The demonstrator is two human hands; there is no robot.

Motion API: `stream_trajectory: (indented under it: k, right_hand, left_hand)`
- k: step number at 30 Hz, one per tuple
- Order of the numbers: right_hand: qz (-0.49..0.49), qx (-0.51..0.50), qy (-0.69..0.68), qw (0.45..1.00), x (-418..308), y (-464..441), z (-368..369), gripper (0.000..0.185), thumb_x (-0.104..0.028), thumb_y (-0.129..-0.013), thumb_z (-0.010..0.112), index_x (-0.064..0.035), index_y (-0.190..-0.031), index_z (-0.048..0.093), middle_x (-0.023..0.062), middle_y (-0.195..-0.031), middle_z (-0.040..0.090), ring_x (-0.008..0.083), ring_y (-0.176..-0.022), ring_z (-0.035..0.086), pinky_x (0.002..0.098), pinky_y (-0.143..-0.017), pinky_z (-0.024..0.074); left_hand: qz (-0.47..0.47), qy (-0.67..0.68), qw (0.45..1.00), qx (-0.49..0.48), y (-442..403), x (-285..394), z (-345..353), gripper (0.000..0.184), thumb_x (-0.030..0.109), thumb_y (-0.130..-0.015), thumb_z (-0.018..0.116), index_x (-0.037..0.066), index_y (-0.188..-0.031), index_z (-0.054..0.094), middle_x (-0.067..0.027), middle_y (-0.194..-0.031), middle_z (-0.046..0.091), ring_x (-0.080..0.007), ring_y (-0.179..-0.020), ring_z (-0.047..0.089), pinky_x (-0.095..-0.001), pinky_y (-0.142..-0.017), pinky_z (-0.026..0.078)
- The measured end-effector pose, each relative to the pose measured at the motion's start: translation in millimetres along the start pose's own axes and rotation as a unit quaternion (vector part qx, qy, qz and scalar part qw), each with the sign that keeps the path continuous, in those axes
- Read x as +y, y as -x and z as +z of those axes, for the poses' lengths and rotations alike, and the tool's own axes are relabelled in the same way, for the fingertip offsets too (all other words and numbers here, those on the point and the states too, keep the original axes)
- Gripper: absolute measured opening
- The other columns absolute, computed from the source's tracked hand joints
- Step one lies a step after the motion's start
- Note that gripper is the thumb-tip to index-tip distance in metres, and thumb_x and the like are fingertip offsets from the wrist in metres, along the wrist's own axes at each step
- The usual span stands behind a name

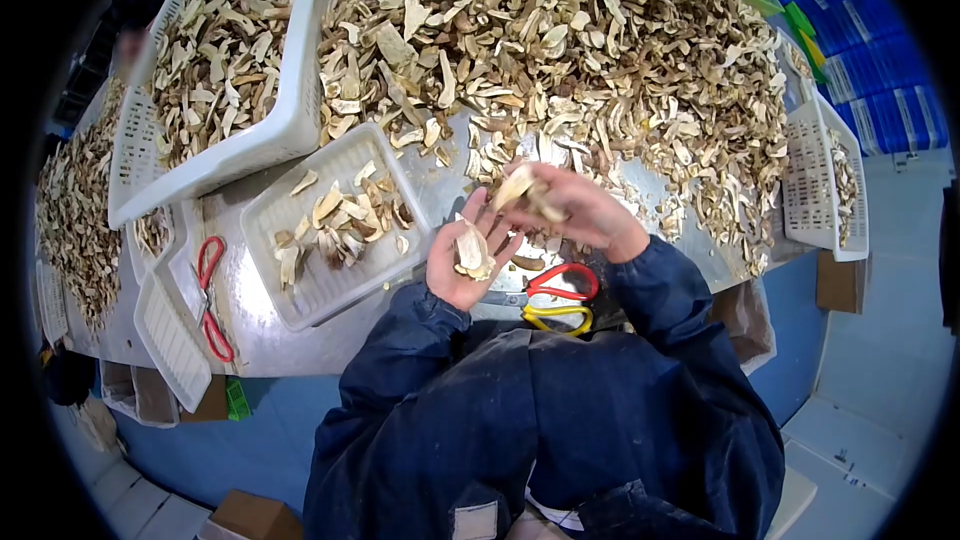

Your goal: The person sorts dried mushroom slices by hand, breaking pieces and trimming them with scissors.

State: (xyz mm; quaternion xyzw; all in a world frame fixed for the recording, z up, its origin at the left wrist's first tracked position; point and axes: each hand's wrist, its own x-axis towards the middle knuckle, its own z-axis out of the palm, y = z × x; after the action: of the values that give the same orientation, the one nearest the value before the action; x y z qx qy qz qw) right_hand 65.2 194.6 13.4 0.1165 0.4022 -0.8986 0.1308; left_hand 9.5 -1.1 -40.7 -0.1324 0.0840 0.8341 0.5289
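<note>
My left hand (452,275) is turned palm up, with a pale dried mushroom slice (472,248) lying across the palm and fingers. Just above and to its right, my right hand (592,210) pinches another mushroom slice (515,188); motion blurs it, so I cannot tell whether it holds more than one. Below both hands, scissors with one red and one yellow handle (562,294) lie on the metal table by my jacket. Left of my left hand stands a white plastic tray (375,275) holding several loose slices. A large heap of mushroom slices (560,40) spreads beyond my hands.
A tall white basket (302,50) full of slices stands at the back left. Red-handled scissors (208,290) and a ribbed white tray (170,340) lie at the left. Another white basket (808,180) sits at the right edge, near blue crates (840,20).
</note>
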Motion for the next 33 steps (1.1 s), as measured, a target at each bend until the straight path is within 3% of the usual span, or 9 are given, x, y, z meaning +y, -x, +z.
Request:
stream_trajectory:
  k: [2,5,9,12,17,20,26,31,33]
  right_hand:
    - [0.0,0.07,0.143,0.987,-2,4,21,0.047,-0.011,-0.086,0.053,0.0001,-0.131,0.043,0.012,-0.121,0.055,0.0202,-0.113,0.054,0.0334,-0.096,0.0442]
    - [-0.126,0.264,0.574,0.764,-14,-16,-16,0.029,-0.026,-0.085,0.06,-0.0026,-0.103,0.063,0.0144,-0.091,0.066,0.0253,-0.085,0.064,0.0352,-0.073,0.0494]
    - [-0.034,0.383,0.743,0.548,-18,-38,-45,0.03,-0.032,-0.083,0.06,-0.0019,-0.085,0.063,0.0198,-0.078,0.065,0.0371,-0.073,0.063,0.0449,-0.063,0.0497]
    - [-0.047,0.37,0.776,0.509,-9,-51,-46,0.031,-0.034,-0.083,0.061,-0.003,-0.076,0.063,0.0191,-0.075,0.064,0.0354,-0.076,0.064,0.0467,-0.064,0.0494]
    - [-0.101,0.307,0.615,0.719,-16,-37,-55,0.024,-0.026,-0.082,0.064,-0.0027,-0.087,0.06,0.0084,-0.063,0.06,0.0182,-0.055,0.058,0.0289,-0.051,0.0457]
    - [-0.06,0.258,0.295,0.918,-14,-24,-53,0.018,-0.019,-0.087,0.062,-0.0029,-0.081,0.057,0.0022,-0.065,0.058,0.0097,-0.054,0.058,0.0224,-0.047,0.0453]
    - [-0.029,0.174,0.224,0.959,-2,-5,-5,0.01,-0.012,-0.089,0.058,-0.0044,-0.083,0.056,0.004,-0.074,0.064,0.0078,-0.057,0.06,0.0189,-0.05,0.0452]
    - [-0.066,0.13,0.347,0.927,22,-2,27,0.016,-0.014,-0.086,0.061,-0.0012,-0.078,0.058,-0.0004,-0.064,0.056,0.0054,-0.055,0.049,0.023,-0.05,0.0407]
    - [-0.118,0.136,0.453,0.873,22,1,42,0.019,-0.015,-0.084,0.062,0.0005,-0.074,0.058,0.0035,-0.06,0.056,0.0084,-0.054,0.048,0.0267,-0.052,0.0412]
  left_hand:
    - [-0.009,0.021,1.0,-0.011,1,2,-2,0.049,0.022,-0.087,0.045,0.013,-0.134,0.042,-0.0093,-0.133,0.047,-0.0261,-0.125,0.043,-0.0481,-0.107,0.033]
    - [-0.001,0.07,0.997,0.019,-2,0,-13,0.036,0.019,-0.085,0.05,0.013,-0.12,0.055,-0.0097,-0.125,0.054,-0.0277,-0.117,0.049,-0.0473,-0.101,0.038]
    - [-0.05,0.127,0.991,0.016,2,5,-14,0.023,0.017,-0.086,0.053,0.012,-0.106,0.063,-0.0071,-0.107,0.059,-0.0238,-0.1,0.056,-0.0371,-0.085,0.048]
    - [-0.008,0.079,0.997,-0.002,15,22,-3,0.022,0.019,-0.089,0.054,0.008,-0.107,0.058,-0.0092,-0.1,0.059,-0.0215,-0.09,0.057,-0.0339,-0.078,0.05]
    - [0.256,-0.23,0.937,0.055,64,95,15,0.026,0.017,-0.087,0.057,0.004,-0.108,0.053,-0.0116,-0.103,0.059,-0.0208,-0.086,0.06,-0.0303,-0.078,0.05]
    - [0.415,-0.475,0.738,0.239,79,128,16,0.025,0.014,-0.085,0.059,0.0,-0.106,0.057,-0.0124,-0.1,0.061,-0.0225,-0.09,0.061,-0.0311,-0.083,0.047]
    - [0.368,-0.854,0.307,0.2,68,123,47,0.037,0.012,-0.078,0.063,0.0,-0.112,0.059,-0.0167,-0.114,0.06,-0.0288,-0.112,0.054,-0.037,-0.096,0.04]
    - [0.166,-0.736,0.654,0.056,31,40,44,0.032,0.013,-0.084,0.061,0.0,-0.113,0.057,-0.018,-0.105,0.063,-0.0263,-0.095,0.062,-0.0326,-0.081,0.048]
    - [0.052,-0.748,0.662,-0.003,23,32,49,0.023,0.015,-0.092,0.052,-0.001,-0.107,0.058,-0.0095,-0.09,0.067,-0.0144,-0.077,0.063,-0.0264,-0.07,0.049]
